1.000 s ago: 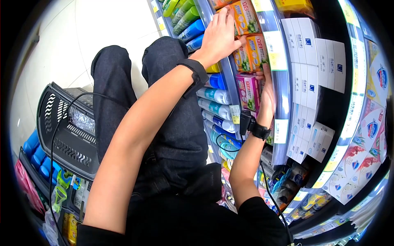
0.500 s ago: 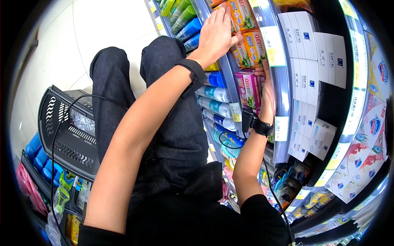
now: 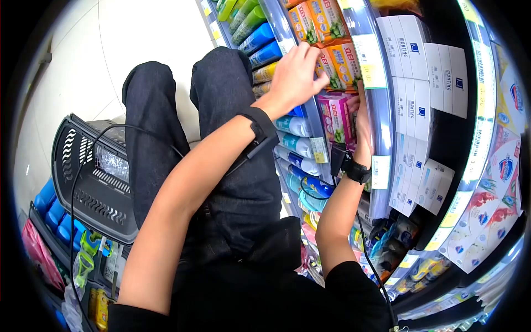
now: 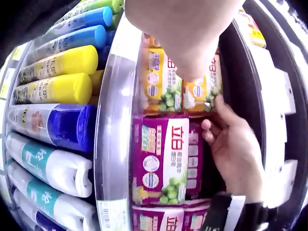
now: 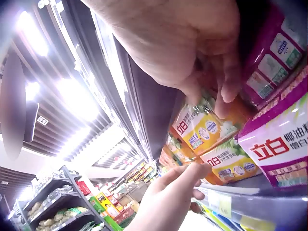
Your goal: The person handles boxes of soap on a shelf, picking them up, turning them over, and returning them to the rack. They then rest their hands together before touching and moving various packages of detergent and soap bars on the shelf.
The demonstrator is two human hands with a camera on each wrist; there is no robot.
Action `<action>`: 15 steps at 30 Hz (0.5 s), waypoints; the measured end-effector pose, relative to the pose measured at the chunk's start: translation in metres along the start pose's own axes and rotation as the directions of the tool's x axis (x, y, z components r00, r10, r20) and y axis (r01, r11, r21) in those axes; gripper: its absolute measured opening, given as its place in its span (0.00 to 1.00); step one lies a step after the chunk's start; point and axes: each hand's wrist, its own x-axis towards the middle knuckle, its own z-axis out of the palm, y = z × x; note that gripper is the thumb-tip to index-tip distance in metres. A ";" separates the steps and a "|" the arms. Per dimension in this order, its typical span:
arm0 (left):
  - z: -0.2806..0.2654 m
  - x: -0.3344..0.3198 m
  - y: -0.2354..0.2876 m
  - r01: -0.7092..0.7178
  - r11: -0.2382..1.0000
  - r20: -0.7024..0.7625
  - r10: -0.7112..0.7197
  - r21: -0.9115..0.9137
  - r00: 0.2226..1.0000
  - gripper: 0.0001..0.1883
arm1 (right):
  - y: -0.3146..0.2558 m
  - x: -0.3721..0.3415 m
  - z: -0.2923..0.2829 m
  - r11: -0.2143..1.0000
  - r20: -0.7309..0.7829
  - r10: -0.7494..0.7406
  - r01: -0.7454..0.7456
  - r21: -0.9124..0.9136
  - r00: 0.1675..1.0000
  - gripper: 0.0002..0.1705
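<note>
Orange soap packs (image 3: 324, 22) line a shelf tray, with purple packs (image 4: 160, 159) beside them. The left hand (image 3: 296, 77) is over the tray's front edge near the orange packs, its fingers loosely bent and nothing held; in the right wrist view this hand (image 5: 166, 199) has thumb and forefinger close together. Further back in the tray, the right hand (image 4: 236, 149) reaches behind the purple packs. Its thumb and fingertips pinch the end of an orange pack (image 5: 202, 126). In the right wrist view the right hand (image 5: 187, 43) partly covers that pack.
Spray cans and white bottles (image 4: 48, 192) fill the row left of the tray. White boxes (image 3: 412, 105) stand on the shelf to the right. A black basket (image 3: 91, 191) is on the floor at the left, and a cable (image 3: 71, 238) loops past it.
The left hand has drawn back from the upper orange packs toward the body, uncovering more of them. The right hand has shifted only slightly and stays at the packs.
</note>
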 end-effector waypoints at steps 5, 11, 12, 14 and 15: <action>0.006 -0.011 0.019 0.042 0.999 0.039 -0.042 0.006 0.998 0.40 | -0.016 -0.006 -0.001 0.985 -0.050 0.106 -0.111 -0.134 0.993 0.25; 0.018 -0.013 0.023 0.087 0.995 0.058 -0.090 0.056 0.994 0.47 | -0.036 -0.013 0.006 0.983 -0.072 0.173 -0.177 -0.050 0.982 0.23; 0.019 -0.012 0.024 0.087 0.994 0.051 -0.091 0.063 0.995 0.47 | -0.038 -0.014 0.006 0.983 -0.073 0.167 -0.171 -0.060 0.983 0.22; 0.018 -0.011 0.023 0.077 0.993 0.051 -0.082 0.085 0.995 0.46 | -0.038 -0.013 0.006 0.985 -0.076 0.157 -0.162 -0.066 0.985 0.22; 0.018 -0.012 0.021 0.068 0.993 0.059 -0.074 0.100 0.996 0.46 | -0.035 -0.013 0.005 0.985 -0.078 0.153 -0.158 -0.064 0.985 0.22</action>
